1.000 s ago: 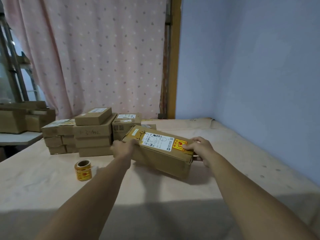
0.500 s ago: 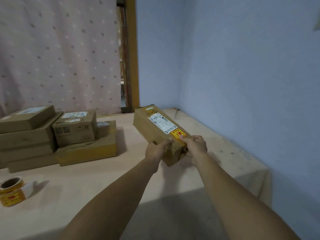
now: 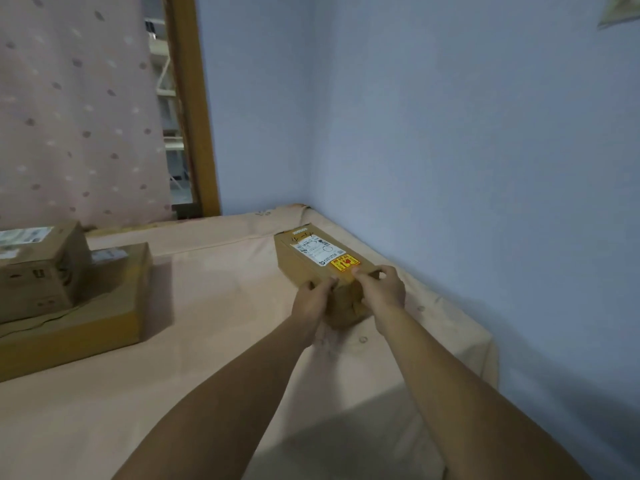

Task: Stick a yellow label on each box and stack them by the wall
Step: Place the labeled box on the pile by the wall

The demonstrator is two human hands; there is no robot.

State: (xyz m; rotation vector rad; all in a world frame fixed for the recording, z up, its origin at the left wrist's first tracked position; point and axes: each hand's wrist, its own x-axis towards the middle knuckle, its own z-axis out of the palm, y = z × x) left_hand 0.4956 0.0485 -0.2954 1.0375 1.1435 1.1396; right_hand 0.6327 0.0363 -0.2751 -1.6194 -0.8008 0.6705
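A long brown cardboard box lies on the pink-covered table, lengthwise toward the back corner and close to the blue wall. Its top carries a white shipping label and a yellow label at the near end. My left hand grips the box's near left corner. My right hand grips the near right corner, with its thumb on top by the yellow label. I cannot tell whether the box rests fully on the table.
A stack of other cardboard boxes stands at the left, some with white labels. A wooden door frame and a dotted pink curtain rise behind the table. The table's right edge runs along the wall.
Both hands carried the box from the middle of the table to the right, turned it lengthwise and brought it down beside the wall. The label roll has left the view.
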